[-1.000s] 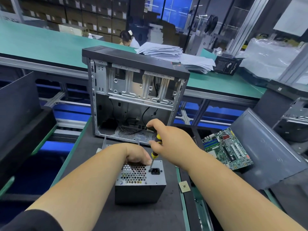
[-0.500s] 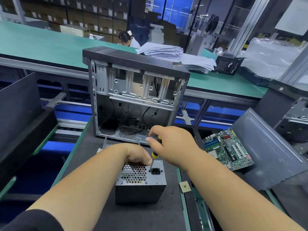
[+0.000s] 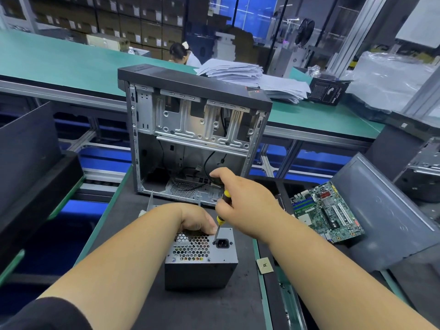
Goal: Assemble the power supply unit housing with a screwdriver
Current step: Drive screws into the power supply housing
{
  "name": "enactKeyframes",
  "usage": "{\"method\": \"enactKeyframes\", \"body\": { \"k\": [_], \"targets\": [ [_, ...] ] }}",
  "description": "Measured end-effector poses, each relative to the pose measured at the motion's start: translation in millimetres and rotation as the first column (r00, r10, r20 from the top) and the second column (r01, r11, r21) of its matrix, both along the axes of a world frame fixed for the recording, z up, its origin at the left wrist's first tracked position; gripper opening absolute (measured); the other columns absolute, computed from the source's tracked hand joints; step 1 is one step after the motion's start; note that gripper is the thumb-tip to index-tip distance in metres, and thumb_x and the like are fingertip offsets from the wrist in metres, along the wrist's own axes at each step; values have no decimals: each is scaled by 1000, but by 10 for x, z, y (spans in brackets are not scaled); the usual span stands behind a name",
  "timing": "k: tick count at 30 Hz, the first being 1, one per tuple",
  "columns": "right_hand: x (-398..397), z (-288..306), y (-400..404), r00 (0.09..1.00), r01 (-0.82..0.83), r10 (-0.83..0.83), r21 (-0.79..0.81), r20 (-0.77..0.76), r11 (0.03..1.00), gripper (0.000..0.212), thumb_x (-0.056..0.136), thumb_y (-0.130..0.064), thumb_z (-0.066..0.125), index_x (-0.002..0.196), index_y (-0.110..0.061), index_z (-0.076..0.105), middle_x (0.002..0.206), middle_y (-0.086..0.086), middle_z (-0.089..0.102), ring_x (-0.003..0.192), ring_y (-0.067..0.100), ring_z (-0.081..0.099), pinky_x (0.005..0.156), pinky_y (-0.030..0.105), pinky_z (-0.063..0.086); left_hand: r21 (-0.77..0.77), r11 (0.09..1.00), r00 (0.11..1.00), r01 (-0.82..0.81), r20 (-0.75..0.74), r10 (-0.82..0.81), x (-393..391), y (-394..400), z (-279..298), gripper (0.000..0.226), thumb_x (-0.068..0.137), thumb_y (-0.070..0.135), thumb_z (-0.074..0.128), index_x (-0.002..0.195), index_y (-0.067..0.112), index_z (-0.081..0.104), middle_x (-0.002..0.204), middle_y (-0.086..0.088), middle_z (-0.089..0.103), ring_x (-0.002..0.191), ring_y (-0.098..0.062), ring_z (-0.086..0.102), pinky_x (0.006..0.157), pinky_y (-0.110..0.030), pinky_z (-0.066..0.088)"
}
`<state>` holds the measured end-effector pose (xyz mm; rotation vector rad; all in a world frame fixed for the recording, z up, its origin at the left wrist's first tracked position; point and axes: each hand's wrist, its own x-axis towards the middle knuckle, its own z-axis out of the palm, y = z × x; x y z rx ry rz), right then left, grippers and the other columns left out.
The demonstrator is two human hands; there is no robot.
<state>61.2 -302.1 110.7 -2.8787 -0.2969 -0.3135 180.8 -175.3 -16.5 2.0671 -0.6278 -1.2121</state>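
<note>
Step in hand: a screw beside the power socket on the power supply unit (image 3: 201,256) was, by the look of it, being driven; no screw head could be made out under the tip.
Power supply unit: a dark metal box that stood on the dark worktop (image 3: 133,234) directly in front of the person, its silver face with honeycomb vent and socket turned upward.
Right hand (image 3: 240,201): its fingers were curled around the handle of a yellow-and-black screwdriver (image 3: 220,214), held nearly upright with the tip set down at the left edge of the socket.
Left hand (image 3: 196,219): it lay over the far top edge of the unit, seemingly steadying it; the fingers curled down over that edge, though how firmly they gripped could not be told.
Next move: likely turning the driver with steady downward pressure while the unit was kept from sliding.
Computer case (image 3: 190,139): an open tower that stood upright just behind the unit; inside were bare metal brackets, loose black cables and a vented floor, with no board fitted.
Motherboard (image 3: 326,211): a green board that lay to the right, resting against a grey side panel (image 3: 385,210).
Small square chip (image 3: 264,265): lay near the unit's right side.
</note>
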Motion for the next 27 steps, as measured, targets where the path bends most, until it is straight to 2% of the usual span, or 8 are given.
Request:
{"method": "enactKeyframes", "body": {
  "k": [3,5,8,11,14,17,21,27],
  "targets": [
    [-1,10,-10,998,44,-40,-105,37,993,36,94,-51,48,126,-34,48,62,-9,48,63,11,49,49,28,33,5,1000,1000,1,12,-1,-4,-5,19,17,91,18,60,105,16,70,92,-12,69,80,-13,59,85,-32,46],
    [-15,17,-14,999,41,-39,-99,23,994,34,93,-54,45,120,-34,53,64,-12,48,67,11,48,51,26,31,2,1000,999,12,39,-12,-14,-8,24,10,91,14,58,95,6,63,88,-21,61,67,-10,51,75,-29,43],
    [-18,38,-6,1000,-6,6,-4,-26,1000,44,86,-37,49,131,-34,46,84,-17,52,74,9,47,55,27,31,8,1000,1000,-23,17,23,-11,-15,13,24,92,11,57,100,-10,49,59,3,52,61,-9,46,70,-27,38],
    [-7,25,-4,1000,7,-7,-33,3,999,45,88,-36,54,132,-35,43,71,-14,49,67,8,48,51,27,31,12,1000,1000,-27,-15,28,-11,-13,11,28,92,13,58,109,-9,53,70,6,59,67,-11,51,74,-28,41],
    [-11,26,-8,999,43,-39,-118,33,992,33,91,-51,52,120,-36,53,67,-13,52,69,10,51,52,26,32,4,1000,1000,-29,-9,29,-26,-16,22,29,92,14,59,119,4,61,92,-14,66,80,-16,57,84,-32,45],
    [-25,47,-8,1000,8,-9,-44,-21,999,34,87,-42,48,120,-35,54,85,-14,59,75,10,51,59,27,36,-2,1000,1000,-27,-2,27,-20,-18,7,22,92,10,56,105,-8,56,76,-4,59,72,-14,50,78,-30,41],
    [-21,46,-5,1000,1,-1,-22,-11,1000,38,89,-37,50,127,-36,46,74,-13,49,69,10,47,55,29,32,15,1000,1000,-12,-24,12,-22,-2,49,17,93,17,59,81,25,69,79,5,63,82,-17,54,83,-32,43],
    [-41,45,-11,1000,22,-23,-50,-12,999,34,90,-44,47,123,-35,50,74,-13,53,72,11,50,56,29,34,24,999,1000,-20,2,20,-27,4,54,27,93,17,58,113,-2,58,85,-13,53,82,-17,49,89,-34,41]
  ]
}}
